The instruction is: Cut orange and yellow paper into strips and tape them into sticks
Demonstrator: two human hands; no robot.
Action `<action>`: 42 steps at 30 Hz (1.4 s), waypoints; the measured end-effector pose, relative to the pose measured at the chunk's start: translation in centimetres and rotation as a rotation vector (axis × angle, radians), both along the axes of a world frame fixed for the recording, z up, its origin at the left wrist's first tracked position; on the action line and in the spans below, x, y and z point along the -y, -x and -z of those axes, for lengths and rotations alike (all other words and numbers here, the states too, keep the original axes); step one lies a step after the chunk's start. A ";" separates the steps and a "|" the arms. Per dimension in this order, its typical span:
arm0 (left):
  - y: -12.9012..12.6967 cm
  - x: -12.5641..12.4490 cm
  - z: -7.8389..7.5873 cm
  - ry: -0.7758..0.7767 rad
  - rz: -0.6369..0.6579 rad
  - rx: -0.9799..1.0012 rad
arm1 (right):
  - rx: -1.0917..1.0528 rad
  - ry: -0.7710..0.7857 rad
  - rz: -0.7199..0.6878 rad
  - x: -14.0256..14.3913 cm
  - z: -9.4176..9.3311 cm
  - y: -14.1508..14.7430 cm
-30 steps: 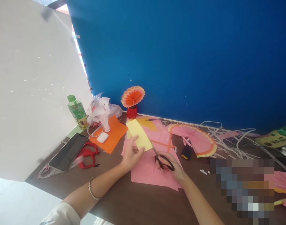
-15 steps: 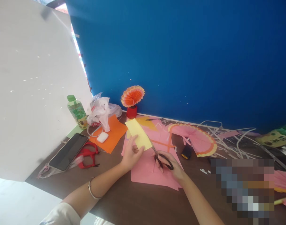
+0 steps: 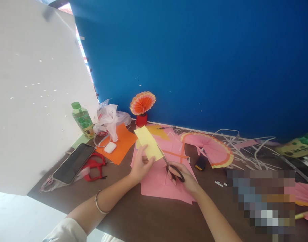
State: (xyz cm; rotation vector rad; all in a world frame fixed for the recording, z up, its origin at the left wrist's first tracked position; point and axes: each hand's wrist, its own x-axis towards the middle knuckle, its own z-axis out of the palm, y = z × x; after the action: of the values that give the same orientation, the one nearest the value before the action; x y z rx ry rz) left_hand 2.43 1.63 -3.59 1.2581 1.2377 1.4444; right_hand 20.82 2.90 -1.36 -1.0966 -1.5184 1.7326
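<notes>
My left hand (image 3: 141, 164) pinches the lower left edge of a yellow paper strip (image 3: 147, 143), held tilted above the table. Black-handled scissors (image 3: 177, 173) are gripped in my right hand (image 3: 182, 176), fingers through the loops. Their blades run along the right edge of the yellow paper; how far they stand apart is hard to see. Beneath both hands lie stacked pink paper sheets (image 3: 154, 186), with a piece of darker yellow paper (image 3: 157, 132) at the back. Orange strips cross the pink stack.
Left on the table (image 3: 123, 211) are a phone (image 3: 74, 163), red straps (image 3: 97, 168), a white earbud case (image 3: 110, 147), orange paper (image 3: 125, 143) and a green-capped bottle (image 3: 82, 119). A paper rosette (image 3: 143, 103) stands behind. Rightward lie a pink paper fan (image 3: 209, 149) and white cables (image 3: 257, 154).
The scissor handles have shifted slightly left and appear closer together. My left hand and the yellow paper have barely moved.
</notes>
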 end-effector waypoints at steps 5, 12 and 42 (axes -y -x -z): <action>0.1 0.0 0.2 0.001 0.028 0.021 | 0.003 0.003 0.025 0.2 -0.3 0.2; 0.0 -0.1 0.3 0.000 0.038 0.050 | 0.021 0.018 0.029 0.2 -0.3 0.3; 0.3 -0.3 0.7 -0.007 0.026 -0.015 | 0.071 -0.041 0.017 0.1 -0.3 0.2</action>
State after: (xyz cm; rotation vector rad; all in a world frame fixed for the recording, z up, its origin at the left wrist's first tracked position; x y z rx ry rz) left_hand 2.14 1.89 -4.25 1.2878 1.2231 1.4239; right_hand 20.59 2.82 -1.04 -1.1579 -1.5757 1.6597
